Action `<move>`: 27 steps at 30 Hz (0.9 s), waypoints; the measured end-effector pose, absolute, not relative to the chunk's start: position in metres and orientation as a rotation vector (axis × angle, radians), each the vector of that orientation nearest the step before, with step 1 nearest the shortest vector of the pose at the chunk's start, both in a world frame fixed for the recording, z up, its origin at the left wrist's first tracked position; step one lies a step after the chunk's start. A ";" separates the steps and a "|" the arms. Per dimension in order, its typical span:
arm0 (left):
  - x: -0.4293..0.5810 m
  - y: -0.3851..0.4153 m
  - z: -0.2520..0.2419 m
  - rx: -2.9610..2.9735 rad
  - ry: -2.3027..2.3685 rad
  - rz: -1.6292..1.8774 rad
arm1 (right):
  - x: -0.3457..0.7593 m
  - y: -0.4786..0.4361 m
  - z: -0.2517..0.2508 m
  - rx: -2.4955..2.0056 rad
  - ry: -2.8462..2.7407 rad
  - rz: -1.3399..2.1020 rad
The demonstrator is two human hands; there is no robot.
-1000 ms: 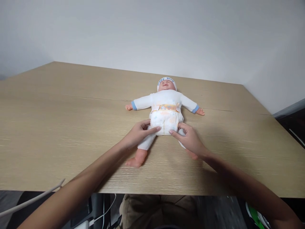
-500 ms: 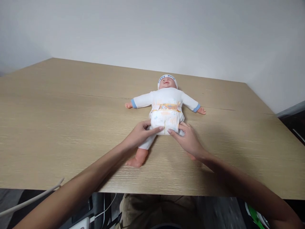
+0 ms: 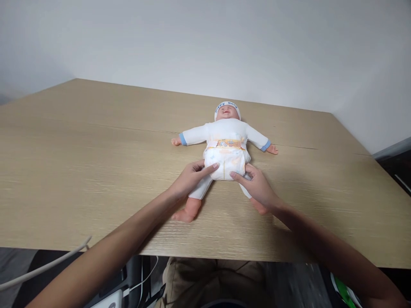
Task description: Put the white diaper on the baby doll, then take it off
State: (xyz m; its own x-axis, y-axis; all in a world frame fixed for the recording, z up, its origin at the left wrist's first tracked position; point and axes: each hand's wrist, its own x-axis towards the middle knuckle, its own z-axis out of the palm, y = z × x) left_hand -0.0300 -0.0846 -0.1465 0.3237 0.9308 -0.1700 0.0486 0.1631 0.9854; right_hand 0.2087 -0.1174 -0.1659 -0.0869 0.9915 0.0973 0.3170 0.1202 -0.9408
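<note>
A baby doll (image 3: 226, 127) in white clothes with blue cuffs and a lettered white cap lies on its back, arms spread. Round its waist and hips sits a white diaper (image 3: 224, 162) with an orange printed band across the front. My left hand (image 3: 192, 176) grips the diaper's left leg edge, thumb on the front and fingers tucked behind it. On the other leg edge, my right hand (image 3: 255, 182) does the same, its thumb pressed on the lower front. The fingers of both hands are partly hidden by the diaper and the doll's thighs.
The doll lies on a wooden table (image 3: 96, 184) with a seam across it, a pale wall (image 3: 205, 47) behind. A white cable (image 3: 45, 267) rises near the front left edge. Below that edge are a white plugged-in device (image 3: 107, 299) and my lap.
My thumbs have moved a little further apart on the diaper front, which looks rounder and more spread. The doll's leg near my right hand shows more. The view has shifted slightly.
</note>
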 end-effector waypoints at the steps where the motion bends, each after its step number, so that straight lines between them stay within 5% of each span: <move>1: -0.030 -0.085 -0.147 1.240 1.049 0.843 | 0.209 -0.118 -0.166 -1.344 -1.565 0.980; 21: -0.074 -0.074 -0.146 1.437 1.200 0.999 | 0.263 -0.168 -0.165 -1.500 -1.516 0.940; 27: -0.080 -0.004 -0.166 2.115 1.655 1.106 | 0.299 -0.090 -0.166 -1.565 -1.505 0.282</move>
